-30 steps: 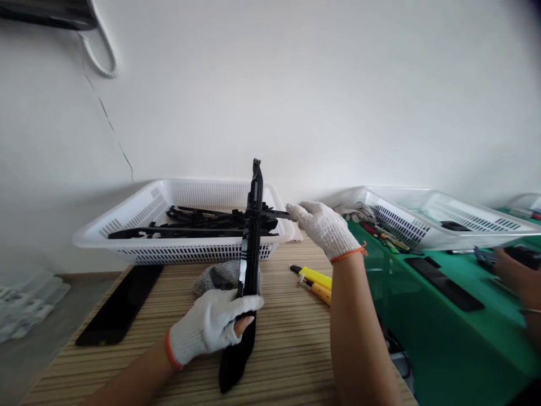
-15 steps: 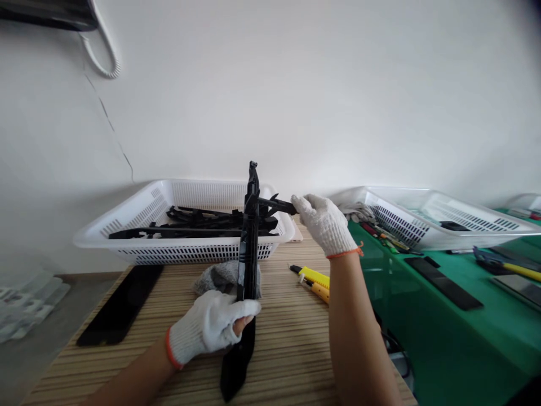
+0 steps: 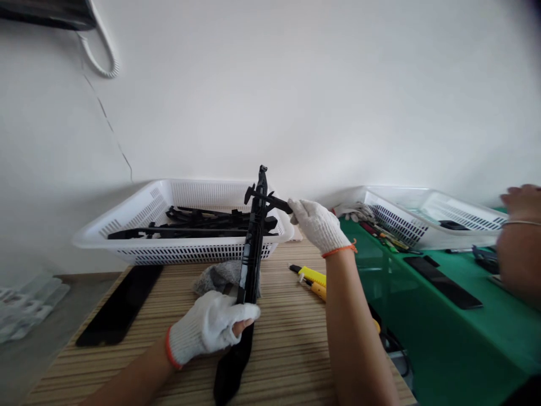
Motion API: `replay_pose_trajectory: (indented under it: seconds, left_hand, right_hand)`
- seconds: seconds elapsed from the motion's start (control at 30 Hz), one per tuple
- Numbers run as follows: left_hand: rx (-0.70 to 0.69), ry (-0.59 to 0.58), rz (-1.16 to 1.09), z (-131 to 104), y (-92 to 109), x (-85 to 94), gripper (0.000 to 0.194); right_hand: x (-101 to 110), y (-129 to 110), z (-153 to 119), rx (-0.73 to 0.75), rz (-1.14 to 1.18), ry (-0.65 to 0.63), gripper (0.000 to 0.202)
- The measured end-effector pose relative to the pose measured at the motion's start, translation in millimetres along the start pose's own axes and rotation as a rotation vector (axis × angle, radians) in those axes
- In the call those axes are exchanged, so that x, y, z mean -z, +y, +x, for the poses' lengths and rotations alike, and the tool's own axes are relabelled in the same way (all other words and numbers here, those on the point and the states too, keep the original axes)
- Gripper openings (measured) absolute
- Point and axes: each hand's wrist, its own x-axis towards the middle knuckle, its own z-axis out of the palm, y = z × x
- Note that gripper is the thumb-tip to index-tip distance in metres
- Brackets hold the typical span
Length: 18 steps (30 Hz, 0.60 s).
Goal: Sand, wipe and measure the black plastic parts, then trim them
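Observation:
My left hand, in a white knit glove with an orange cuff, is closed around a long black plastic part. The part stands tilted, its top leaning slightly right and its wide dark end hanging below my hand. Gloved the same way, my right hand grips a black caliper. The caliper lies across the upper part of the black piece, its jaws on either side; whether they touch it I cannot tell. Under the part, behind my left hand, a grey cloth rests on the table.
Behind stands a white basket of black parts. A black phone-like slab lies left, a yellow utility knife right on the wooden table. A green table holds another basket and tools; a co-worker's arm reaches over it.
The long part's top has leaned to the right. The caliper has shifted down and left, its jaws now visible across the part. A co-worker's arm has come in at the right.

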Motion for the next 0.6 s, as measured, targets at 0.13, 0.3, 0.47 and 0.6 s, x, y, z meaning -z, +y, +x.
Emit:
replay_pose_trajectory:
  seconds: [0.13,0.3,0.47,0.6]
  left_hand:
    - [0.038,-0.03,-0.072,-1,-2,-1.1,0.047]
    - [0.023,0.06,-0.171,1,0,-1.6,0.046]
    - [0.014,0.071,-0.188,3,4,1.5,0.053]
    - [0.024,0.027,-0.192,4,5,4.4,0.057]
  right_hand:
    - [4,4,0,-0.12,0.119,-0.068,0.058]
    - [8,10,-2,-0.054,0.114,-0.053,0.052]
    - [11,9,0,-0.179,0.085,-0.018,0.052]
    - [13,6,1,-0.299,0.104,0.015,0.051]
